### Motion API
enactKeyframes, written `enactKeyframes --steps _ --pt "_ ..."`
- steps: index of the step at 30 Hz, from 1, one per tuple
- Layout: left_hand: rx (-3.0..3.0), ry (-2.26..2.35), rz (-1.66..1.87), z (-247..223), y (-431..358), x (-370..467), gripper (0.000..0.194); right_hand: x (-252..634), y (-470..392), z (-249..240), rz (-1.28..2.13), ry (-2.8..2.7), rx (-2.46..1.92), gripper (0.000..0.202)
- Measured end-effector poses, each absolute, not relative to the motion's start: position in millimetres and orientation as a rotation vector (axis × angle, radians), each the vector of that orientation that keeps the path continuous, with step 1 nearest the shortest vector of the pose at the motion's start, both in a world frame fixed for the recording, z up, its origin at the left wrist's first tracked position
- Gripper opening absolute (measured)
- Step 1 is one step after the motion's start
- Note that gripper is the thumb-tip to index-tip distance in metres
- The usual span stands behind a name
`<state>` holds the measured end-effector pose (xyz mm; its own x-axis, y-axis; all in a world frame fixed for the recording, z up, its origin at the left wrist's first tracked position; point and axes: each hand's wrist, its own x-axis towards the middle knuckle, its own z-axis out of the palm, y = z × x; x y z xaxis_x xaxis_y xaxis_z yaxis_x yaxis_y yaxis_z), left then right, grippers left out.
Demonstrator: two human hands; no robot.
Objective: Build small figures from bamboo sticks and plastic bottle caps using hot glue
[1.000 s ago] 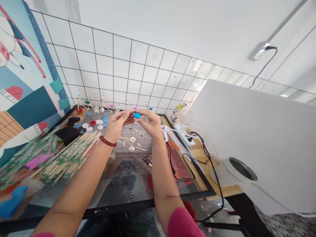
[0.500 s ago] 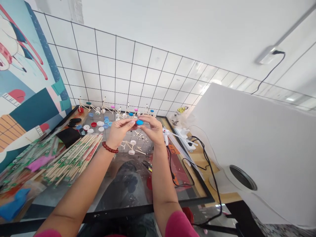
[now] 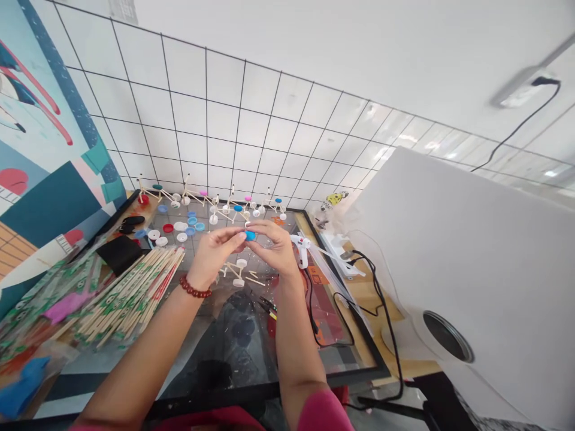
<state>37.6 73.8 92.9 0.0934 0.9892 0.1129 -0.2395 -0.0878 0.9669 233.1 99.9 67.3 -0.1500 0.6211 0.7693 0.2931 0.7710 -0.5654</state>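
A small round blue piece (image 3: 250,236) is pinched between my two hands above the dark glass tabletop. My left hand (image 3: 220,251), with a red bead bracelet at the wrist, grips its left side with thumb and fingers. On the other side my right hand (image 3: 275,246) closes its thumb and fingers on the same piece. Just below the hands lies a stick frame with white wheels (image 3: 239,282). Behind them stands a row of similar stick models, one topped by a blue disc (image 3: 238,208). Loose bottle caps (image 3: 181,226) lie to the left.
Bundles of wrapped wooden sticks (image 3: 130,293) cover the left side. To the right are a white glue gun (image 3: 302,248), black cables and a power strip (image 3: 336,254). Pliers (image 3: 268,307) lie near my right forearm. A wire grid (image 3: 206,108) rises behind.
The camera view has shifted a little. Both hands sit slightly lower in the picture, still holding the blue piece, and more of the glue gun shows.
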Motion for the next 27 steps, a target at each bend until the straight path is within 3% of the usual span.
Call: enactKeyframes --steps 5,9,13,15,19,27 --pt "1.915 1.150 1.440 65 57 -5 0.022 242 79 36 0.419 -1.651 -0.969 0.019" --pt "2.229 1.191 1.494 46 49 -32 0.013 233 64 0 0.480 -1.634 -1.019 0.018" --pt "1.566 1.228 1.382 31 16 -17 0.014 217 59 -17 0.485 -1.620 -1.031 0.018" --pt "1.131 1.215 1.217 24 1 -1 0.025 212 59 -19 0.471 -1.587 -1.058 0.019" --pt "0.638 1.133 1.207 16 4 23 0.051 203 61 -20 0.474 -1.574 -1.088 0.018" --pt "0.389 1.058 1.175 12 37 36 0.036 191 63 -30 0.601 -1.537 -1.093 0.019"
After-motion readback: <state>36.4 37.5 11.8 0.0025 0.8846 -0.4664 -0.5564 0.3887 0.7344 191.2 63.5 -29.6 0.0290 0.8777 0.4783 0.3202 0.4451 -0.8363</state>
